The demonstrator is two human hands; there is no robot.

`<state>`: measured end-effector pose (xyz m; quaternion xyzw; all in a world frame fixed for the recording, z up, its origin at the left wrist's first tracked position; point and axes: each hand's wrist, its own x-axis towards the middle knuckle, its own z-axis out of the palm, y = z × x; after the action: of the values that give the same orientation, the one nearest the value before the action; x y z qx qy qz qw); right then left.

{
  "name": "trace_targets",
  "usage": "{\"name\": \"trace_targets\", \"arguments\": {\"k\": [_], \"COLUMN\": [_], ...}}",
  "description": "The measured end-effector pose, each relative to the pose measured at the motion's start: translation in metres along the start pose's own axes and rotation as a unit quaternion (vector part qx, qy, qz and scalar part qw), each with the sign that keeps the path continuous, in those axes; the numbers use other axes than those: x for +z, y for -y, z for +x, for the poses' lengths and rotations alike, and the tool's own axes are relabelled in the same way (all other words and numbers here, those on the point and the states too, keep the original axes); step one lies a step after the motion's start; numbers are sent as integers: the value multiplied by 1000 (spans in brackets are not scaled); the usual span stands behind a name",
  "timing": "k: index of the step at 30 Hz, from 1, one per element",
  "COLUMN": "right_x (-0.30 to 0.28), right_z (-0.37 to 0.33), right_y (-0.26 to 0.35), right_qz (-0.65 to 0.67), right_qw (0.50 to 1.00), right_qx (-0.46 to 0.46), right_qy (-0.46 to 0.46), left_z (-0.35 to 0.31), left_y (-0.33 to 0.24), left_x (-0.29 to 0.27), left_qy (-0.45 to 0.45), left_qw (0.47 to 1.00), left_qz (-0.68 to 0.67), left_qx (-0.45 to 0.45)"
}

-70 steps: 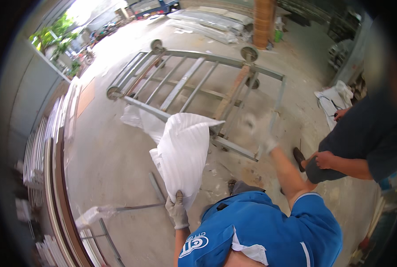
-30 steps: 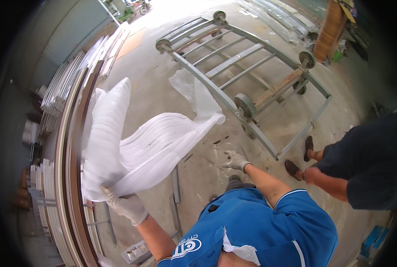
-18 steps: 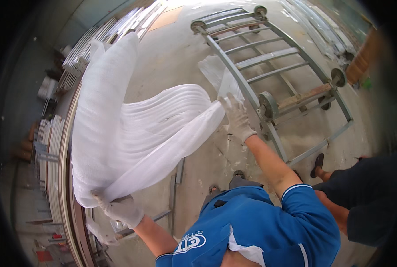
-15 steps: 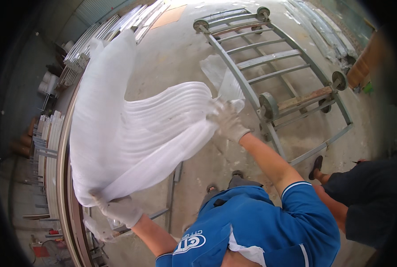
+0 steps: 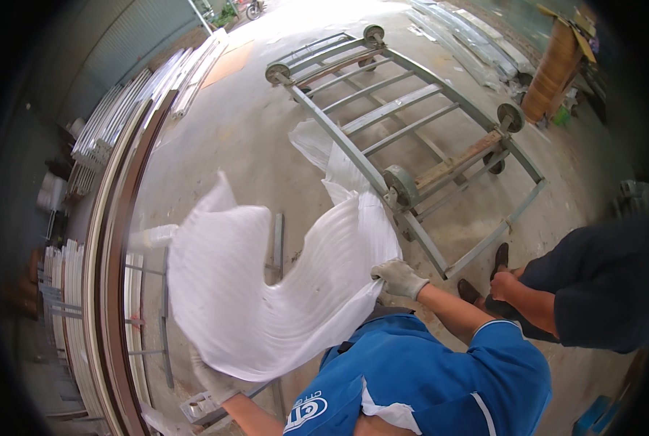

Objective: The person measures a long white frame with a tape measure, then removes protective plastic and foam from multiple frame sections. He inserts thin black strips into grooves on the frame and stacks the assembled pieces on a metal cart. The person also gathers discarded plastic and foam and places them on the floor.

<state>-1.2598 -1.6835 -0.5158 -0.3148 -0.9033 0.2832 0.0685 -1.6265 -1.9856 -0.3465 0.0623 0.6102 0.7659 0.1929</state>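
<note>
A large white ribbed packing foam sheet (image 5: 259, 320) hangs in a curve in front of me, its far end folded up and loose. Its right-hand edge is pinched in my gloved right hand (image 5: 401, 279), close to my chest. At its lower left edge is my gloved left hand (image 5: 214, 379), holding the sheet from below; some of its fingers are hidden behind the foam. More white foam (image 5: 346, 171) trails from the right part of the sheet toward the metal frame on the floor.
A grey metal cart frame (image 5: 404, 123) with wheels upward lies ahead to the right. Long brown and cream profiles (image 5: 114, 269) run along my left, near stacked white profiles (image 5: 125, 120). Another person (image 5: 586, 283) in dark clothing stands at my right. A brown roll (image 5: 555, 73) stands upright beyond.
The foam sheet has swung down and toward me, its tall far end dropping from the profiles. My right hand has come closer to my body; my left hand has moved slightly lower and right.
</note>
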Motion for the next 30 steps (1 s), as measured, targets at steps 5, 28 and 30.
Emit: {"name": "trace_targets", "arguments": {"k": [5,28,30], "right_x": [-10,-184,-234], "right_z": [-19,56,83], "right_y": [-4,-23,-14], "right_qz": [58,91,64], "right_qw": [996,910,902], "right_qx": [9,6,-22], "right_qy": [-74,-405,-427], "left_z": [10,68,61], "left_y": [29,91,23], "left_x": [29,32,50], "left_qy": [215,231,164], "left_qw": [971,834,908], "left_qz": [98,462,362], "left_qx": [21,191,136]}}
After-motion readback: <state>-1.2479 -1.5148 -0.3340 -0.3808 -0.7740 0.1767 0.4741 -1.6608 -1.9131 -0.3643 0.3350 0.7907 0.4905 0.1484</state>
